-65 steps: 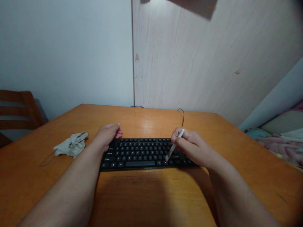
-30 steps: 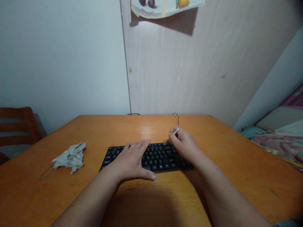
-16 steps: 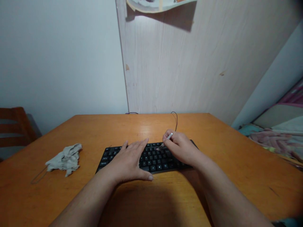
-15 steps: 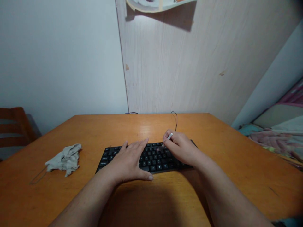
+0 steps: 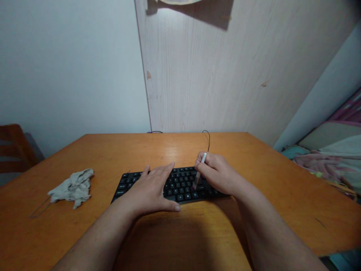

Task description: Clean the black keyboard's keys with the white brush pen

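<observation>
A black keyboard (image 5: pixel 180 186) lies flat on the wooden table in front of me. My left hand (image 5: pixel 153 188) rests over its left part with fingers spread and the thumb along the near edge. Pinched in my right hand (image 5: pixel 216 171) is a small brush (image 5: pixel 199 174) with a white handle. Its bristle end points down and meets the keys right of the keyboard's middle. Both hands hide some of the keys beneath them.
A crumpled grey cloth (image 5: pixel 73 188) with a thin string lies on the table (image 5: pixel 141 150) to the left. The cable (image 5: pixel 209 141) runs from the keyboard to the table's back edge. A wooden chair (image 5: pixel 15 148) stands at the left, and bedding (image 5: pixel 324 162) at the right.
The brush has swung from slanting across the upper keys to a steeper angle, its bristles now lower on the keyboard. My left hand stays in place. The view has shifted slightly.
</observation>
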Demonstrator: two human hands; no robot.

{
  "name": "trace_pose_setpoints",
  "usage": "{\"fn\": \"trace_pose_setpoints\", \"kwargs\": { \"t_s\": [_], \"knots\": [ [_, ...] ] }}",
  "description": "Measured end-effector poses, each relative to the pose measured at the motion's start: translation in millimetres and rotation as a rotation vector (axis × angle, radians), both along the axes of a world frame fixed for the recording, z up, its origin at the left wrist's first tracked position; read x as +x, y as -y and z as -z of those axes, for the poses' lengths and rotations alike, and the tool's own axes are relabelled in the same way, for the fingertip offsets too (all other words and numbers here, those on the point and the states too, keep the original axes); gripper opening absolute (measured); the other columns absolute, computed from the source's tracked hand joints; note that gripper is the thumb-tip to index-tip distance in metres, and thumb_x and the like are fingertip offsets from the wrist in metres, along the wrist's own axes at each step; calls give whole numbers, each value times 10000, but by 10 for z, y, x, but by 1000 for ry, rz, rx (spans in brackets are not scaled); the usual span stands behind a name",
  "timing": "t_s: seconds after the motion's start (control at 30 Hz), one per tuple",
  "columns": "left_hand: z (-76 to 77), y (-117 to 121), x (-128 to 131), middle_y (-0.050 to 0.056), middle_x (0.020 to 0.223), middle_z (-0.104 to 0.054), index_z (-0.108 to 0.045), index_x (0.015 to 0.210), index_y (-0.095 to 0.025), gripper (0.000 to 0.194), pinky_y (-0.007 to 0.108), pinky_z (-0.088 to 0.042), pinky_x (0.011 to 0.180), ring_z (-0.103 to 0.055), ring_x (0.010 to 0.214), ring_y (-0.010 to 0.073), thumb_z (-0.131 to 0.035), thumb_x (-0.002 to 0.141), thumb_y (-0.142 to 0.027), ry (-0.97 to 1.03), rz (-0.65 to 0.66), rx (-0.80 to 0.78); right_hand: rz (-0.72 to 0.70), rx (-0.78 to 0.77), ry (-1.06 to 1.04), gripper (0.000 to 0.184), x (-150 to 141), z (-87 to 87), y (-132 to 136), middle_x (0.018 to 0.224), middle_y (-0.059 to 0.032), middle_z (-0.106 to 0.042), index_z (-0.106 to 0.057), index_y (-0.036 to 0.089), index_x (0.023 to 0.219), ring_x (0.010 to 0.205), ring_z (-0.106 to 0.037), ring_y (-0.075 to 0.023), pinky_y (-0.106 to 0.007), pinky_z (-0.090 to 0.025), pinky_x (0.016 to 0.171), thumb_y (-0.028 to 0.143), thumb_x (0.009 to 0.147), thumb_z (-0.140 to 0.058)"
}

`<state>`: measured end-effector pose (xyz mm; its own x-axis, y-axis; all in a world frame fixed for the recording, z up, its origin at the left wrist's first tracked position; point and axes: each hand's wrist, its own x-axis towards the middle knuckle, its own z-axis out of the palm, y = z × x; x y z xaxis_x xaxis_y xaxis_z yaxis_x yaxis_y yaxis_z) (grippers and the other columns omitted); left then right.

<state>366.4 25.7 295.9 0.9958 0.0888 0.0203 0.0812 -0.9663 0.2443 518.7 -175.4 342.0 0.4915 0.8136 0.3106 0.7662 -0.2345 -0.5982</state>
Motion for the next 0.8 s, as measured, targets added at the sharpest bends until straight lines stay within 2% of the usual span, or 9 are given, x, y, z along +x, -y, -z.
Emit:
{"fn": "trace_pose_setpoints", "kwargs": {
  "t_s": [0.13, 0.37, 0.5, 0.6, 0.7, 0.8],
  "knots": [
    [-7, -1, 7, 192, 1656, -327, -155, 1656, -197, 1344, 639, -85, 1235, -301, 1518, 413, -674, 617, -872, -14, -8, -8, 11, 31, 17, 230, -29, -5, -9, 706, 2, -683, -565, 224, 759, 674, -609, -167, -285, -405, 641, 250, 971, -480],
    [24, -19, 8, 192, 1640, -363, -178, 1655, -222, 1332, 637, -117, 1228, -326, 1503, 429, -684, 609, -873, 9, -2, -19, -97, -18, -66, 226, -70, -19, 10, 672, 10, -704, -565, 225, 759, 639, -614, -165, -285, -407, 618, 234, 967, -479],
    [31, -18, 9, 194, 1637, -367, -184, 1654, -209, 1334, 647, -125, 1224, -325, 1500, 439, -675, 610, -878, 13, -2, -15, -51, 46, -39, 234, -54, -25, 7, 698, 0, -702, -561, 222, 748, 675, -621, -168, -285, -414, 639, 234, 965, -473],
    [12, -4, 13, 198, 1645, -349, -173, 1655, -191, 1343, 641, -122, 1228, -315, 1507, 430, -668, 615, -880, -4, -3, -8, -40, 31, -13, 236, -54, -16, 2, 704, 0, -684, -574, 219, 739, 663, -605, -161, -282, -407, 627, 240, 958, -486],
    [-4, 7, 13, 194, 1654, -331, -157, 1657, -186, 1342, 633, -119, 1232, -313, 1512, 413, -672, 624, -869, -17, -10, 2, -84, -19, -35, 248, -62, -19, 12, 671, 4, -663, -565, 218, 712, 630, -576, -156, -280, -396, 602, 241, 948, -491],
    [-2, 9, 9, 193, 1656, -326, -163, 1656, -187, 1337, 639, -120, 1231, -311, 1512, 414, -663, 626, -877, -13, -8, 2, -144, 2, -143, 222, -75, -40, 27, 654, 11, -671, -547, 220, 715, 628, -577, -151, -271, -408, 605, 210, 927, -481]
  ]
}}
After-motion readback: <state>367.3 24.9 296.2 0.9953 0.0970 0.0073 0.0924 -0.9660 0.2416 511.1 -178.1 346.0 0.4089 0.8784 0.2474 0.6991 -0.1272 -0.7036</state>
